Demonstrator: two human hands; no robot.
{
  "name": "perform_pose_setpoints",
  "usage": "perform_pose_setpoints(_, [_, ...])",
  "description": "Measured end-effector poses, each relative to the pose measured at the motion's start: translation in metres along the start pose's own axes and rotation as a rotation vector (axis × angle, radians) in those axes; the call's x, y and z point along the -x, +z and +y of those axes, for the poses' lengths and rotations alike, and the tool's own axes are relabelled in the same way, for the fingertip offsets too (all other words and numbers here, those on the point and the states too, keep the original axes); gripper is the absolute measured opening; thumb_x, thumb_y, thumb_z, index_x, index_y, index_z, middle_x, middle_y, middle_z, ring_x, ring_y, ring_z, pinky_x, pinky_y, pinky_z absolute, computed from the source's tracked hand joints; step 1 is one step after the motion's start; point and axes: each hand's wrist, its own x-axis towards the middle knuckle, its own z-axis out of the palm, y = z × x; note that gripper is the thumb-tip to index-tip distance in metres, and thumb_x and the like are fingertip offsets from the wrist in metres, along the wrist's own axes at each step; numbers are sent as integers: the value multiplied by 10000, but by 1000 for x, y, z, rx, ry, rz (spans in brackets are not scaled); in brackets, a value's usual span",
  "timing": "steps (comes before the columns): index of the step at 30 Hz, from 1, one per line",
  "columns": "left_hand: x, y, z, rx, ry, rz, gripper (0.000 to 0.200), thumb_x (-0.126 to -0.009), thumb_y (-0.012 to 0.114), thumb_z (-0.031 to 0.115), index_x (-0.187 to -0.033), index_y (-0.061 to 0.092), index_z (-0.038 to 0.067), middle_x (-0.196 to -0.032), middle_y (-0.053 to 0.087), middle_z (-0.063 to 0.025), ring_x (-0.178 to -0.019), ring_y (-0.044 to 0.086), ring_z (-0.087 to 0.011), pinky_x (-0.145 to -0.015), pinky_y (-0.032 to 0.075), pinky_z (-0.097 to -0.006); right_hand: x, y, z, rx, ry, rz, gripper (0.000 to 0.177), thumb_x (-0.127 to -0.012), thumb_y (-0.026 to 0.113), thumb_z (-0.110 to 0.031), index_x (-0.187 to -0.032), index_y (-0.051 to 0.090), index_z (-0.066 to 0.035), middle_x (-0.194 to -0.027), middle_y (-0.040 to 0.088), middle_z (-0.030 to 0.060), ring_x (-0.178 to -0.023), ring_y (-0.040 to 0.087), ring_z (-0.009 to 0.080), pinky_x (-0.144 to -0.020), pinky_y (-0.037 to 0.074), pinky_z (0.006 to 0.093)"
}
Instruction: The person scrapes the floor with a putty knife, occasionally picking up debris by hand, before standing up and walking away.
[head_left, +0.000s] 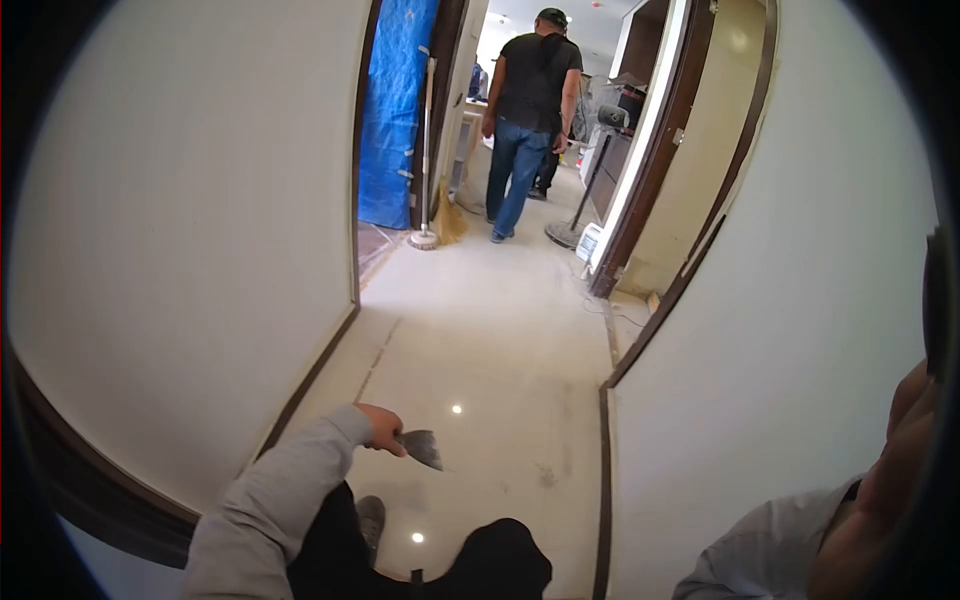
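My left hand [380, 428] is closed around the handle of a putty knife [421, 449]. Its wide, dirty metal blade points right and slightly down, above the pale floor. At the far right edge, close to the camera, my right hand [905, 440] is raised, dark and partly cut off. A grey sleeve [775, 540] shows beside it. Near its upper end is a dark shape [937, 300] that I cannot make out. The fingers of that hand do not show clearly enough to tell what they do.
White walls and dark baseboards [604, 480] flank the tiled floor [480, 350]. Ahead, a person [535, 110] in a dark shirt walks away. A mop [424, 238] and broom [450, 220] lean left by a blue tarp [395, 130]. A round-based stand [566, 234] and white jug [590, 242] stand right.
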Motion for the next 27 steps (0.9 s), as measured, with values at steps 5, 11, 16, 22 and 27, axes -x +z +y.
perform_pose_setpoints(5, [-8, 2, 5, -26, 9, 20, 597, -789, 664, 564, -1141, 624, 83, -769, 650, -52, -677, 626, -177, -619, 500, -337, 13, 27, -1, -150, 34, 61, 257, -855, 678, -124, -1032, 517, -30, -752, 525, 52, -536, 404, 125, -507, 346, 288])
perform_pose_setpoints(11, [5, -5, 7, 42, 27, 174, 603, -784, 668, 566, -1146, 623, 87, -858, 673, -96, -733, 652, -203, -660, 510, -342, 192, 142, -25, -225, 845, 17, 124, -867, 656, -36, -947, 561, -44, -793, 540, 32, -601, 468, 101, -590, 413, 240])
perform_pose_setpoints(16, [4, -4, -15, 53, 184, 587, 536, -833, 644, 532, -1091, 607, 64, -861, 669, -112, -744, 654, -202, -681, 512, -337, 468, 274, -132, -219, 1618, -357, 288, -873, 687, -313, -804, 603, -46, -645, 564, 45, -574, 512, 166, -553, 432, 319])
perform_pose_setpoints(22, [78, -8, -76, 891, 417, 852, 195, -952, 588, 226, -1002, 528, 47, -945, 665, -52, -846, 602, -110, -737, 489, -271, 571, 306, -270, -1086, 1072, -1474, 296, -865, 641, -305, -1076, 661, -98, -1001, 691, 151, -930, 671, 270, -861, 510, 391])
perform_pose_setpoints(27, [69, 114, -186, 1027, -104, 940, 213, -937, 572, 195, -1010, 514, 4, -917, 647, -81, -801, 597, -133, -728, 477, -275, 532, 297, -238, -949, 1531, -1292, 286, -872, 659, -313, -1013, 665, -65, -734, 662, 110, -654, 645, 192, -660, 516, 327])
